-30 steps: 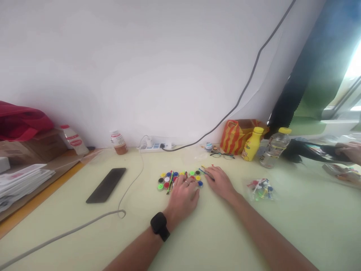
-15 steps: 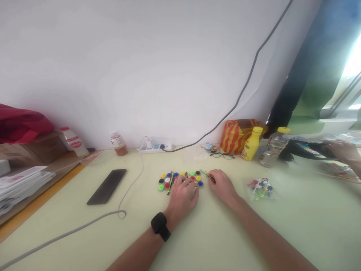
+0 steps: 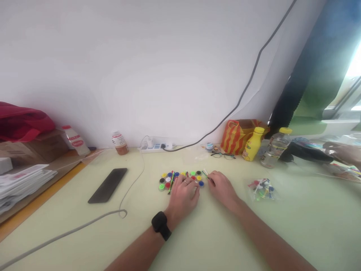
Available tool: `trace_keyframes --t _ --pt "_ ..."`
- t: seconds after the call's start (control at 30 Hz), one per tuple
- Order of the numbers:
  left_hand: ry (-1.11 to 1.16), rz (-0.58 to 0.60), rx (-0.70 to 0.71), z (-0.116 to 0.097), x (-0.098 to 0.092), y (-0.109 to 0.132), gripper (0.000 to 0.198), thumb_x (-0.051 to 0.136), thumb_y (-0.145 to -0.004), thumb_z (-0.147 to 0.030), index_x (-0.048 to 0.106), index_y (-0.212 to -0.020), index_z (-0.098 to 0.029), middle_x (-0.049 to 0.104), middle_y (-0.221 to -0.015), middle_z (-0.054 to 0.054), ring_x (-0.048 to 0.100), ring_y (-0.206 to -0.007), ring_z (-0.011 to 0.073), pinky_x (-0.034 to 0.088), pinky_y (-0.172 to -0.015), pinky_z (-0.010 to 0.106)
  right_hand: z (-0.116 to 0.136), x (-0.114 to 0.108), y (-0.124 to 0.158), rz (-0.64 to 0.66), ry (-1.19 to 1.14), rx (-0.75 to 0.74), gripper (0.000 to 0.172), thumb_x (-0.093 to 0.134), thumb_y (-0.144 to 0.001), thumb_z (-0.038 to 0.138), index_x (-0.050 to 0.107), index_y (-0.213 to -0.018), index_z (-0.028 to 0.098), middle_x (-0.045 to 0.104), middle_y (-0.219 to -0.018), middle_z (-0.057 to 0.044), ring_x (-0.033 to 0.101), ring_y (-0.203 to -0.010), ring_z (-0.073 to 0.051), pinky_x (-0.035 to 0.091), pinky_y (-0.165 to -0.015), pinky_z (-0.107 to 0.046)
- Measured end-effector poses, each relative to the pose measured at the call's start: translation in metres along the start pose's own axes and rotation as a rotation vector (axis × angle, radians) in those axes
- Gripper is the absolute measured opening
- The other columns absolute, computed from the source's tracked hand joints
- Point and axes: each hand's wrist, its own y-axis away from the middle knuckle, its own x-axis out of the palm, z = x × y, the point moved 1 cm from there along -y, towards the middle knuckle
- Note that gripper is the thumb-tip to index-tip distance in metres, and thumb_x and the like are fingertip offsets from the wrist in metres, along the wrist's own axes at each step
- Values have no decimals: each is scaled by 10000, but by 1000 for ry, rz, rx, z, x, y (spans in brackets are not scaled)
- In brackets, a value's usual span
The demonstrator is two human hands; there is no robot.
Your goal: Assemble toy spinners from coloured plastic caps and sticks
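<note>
Small round pots with coloured lids (image 3: 161,186) stand close together on the pale table. Across the left part of this group lies a thin green stick (image 3: 171,183) with a red tip. My left hand (image 3: 184,194) rests over the middle pots, its fingers curled and the thumb drawn in towards them. Whatever lies under those fingers is hidden. Just right of the pots, my right hand (image 3: 222,188) is closed around a few thin coloured sticks (image 3: 206,174), whose green and whitish ends point up and left. Their exact kind is too small to make out.
A clear bag of small coloured pieces (image 3: 262,189) lies right of my right hand. Behind are glasses (image 3: 223,155), a yellow bottle (image 3: 253,145), a clear bottle (image 3: 273,150) and a power strip (image 3: 153,149). A black phone (image 3: 108,185) and cable (image 3: 84,223) lie left. Another person's blurred hand (image 3: 342,152) is far right.
The sticks in my right hand have turned slightly, and their showing ends look different. My left hand stays in place. The other person's hand at far right has moved and is blurred.
</note>
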Motion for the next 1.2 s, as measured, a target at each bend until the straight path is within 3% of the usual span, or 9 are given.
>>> trace_keyframes --t 0.2,0.3,0.5,0.57,0.7,0.87,0.93,1.0,1.2 --pt "14 -18 -1 0 -1 0 132 607 -934 -160 712 -884 -222 747 -915 54 569 -904 259 503 -826 451 4 -5 -1 5 -373 83 207 514 -945 294 700 -915 205 736 -893 -65 681 -768 -214 544 -708 -334" --pt "19 -20 4 0 -1 0 130 608 -932 -157 714 -897 -225 747 -912 54 573 -909 259 506 -814 437 -1 -11 -5 26 -524 124 220 541 -931 332 708 -903 192 761 -901 -74 720 -820 -225 579 -758 -340" --pt "46 -24 54 -3 -1 -1 126 598 -942 -166 704 -907 -225 740 -895 53 608 -871 237 524 -785 399 -7 -31 -11 157 -673 52 264 587 -917 379 749 -1005 189 779 -1020 -88 734 -949 -241 584 -874 -372" --pt "68 -20 87 -5 -2 -1 151 569 -957 -170 698 -899 -223 723 -856 54 632 -830 214 529 -757 369 -14 -45 -11 129 -610 55 272 588 -912 387 748 -1020 195 780 -1033 -91 730 -959 -247 579 -859 -372" --pt "97 18 192 -12 -5 2 172 544 -962 -185 698 -893 -215 691 -776 46 652 -731 180 494 -630 309 -63 -86 -3 -14 -257 200 242 541 -904 364 722 -945 208 771 -957 -102 714 -875 -255 540 -784 -366" --pt "129 113 258 -18 -6 9 154 571 -928 -200 714 -872 -210 646 -645 19 624 -604 163 420 -539 293 -156 -126 35 -78 142 694 208 533 -901 369 604 -757 237 728 -873 -200 691 -808 -305 467 -713 -408" --pt "136 147 255 -20 -5 11 147 582 -909 -201 718 -855 -213 632 -609 12 623 -588 167 392 -524 296 -179 -123 53 52 123 860 371 551 -912 486 523 -625 252 711 -817 -214 681 -760 -307 466 -690 -413" --pt "137 165 242 -20 -4 12 147 584 -898 -199 719 -842 -215 627 -594 10 624 -582 170 383 -522 296 -188 -111 68 154 19 860 425 534 -909 570 505 -618 262 706 -751 -151 671 -710 -295 478 -674 -404" --pt "124 184 193 -18 -3 10 165 575 -911 -217 729 -851 -211 610 -581 14 617 -578 172 411 -532 288 -172 -78 73 -13 123 670 320 437 -935 527 438 -746 269 668 -707 -78 651 -676 -287 459 -659 -377"
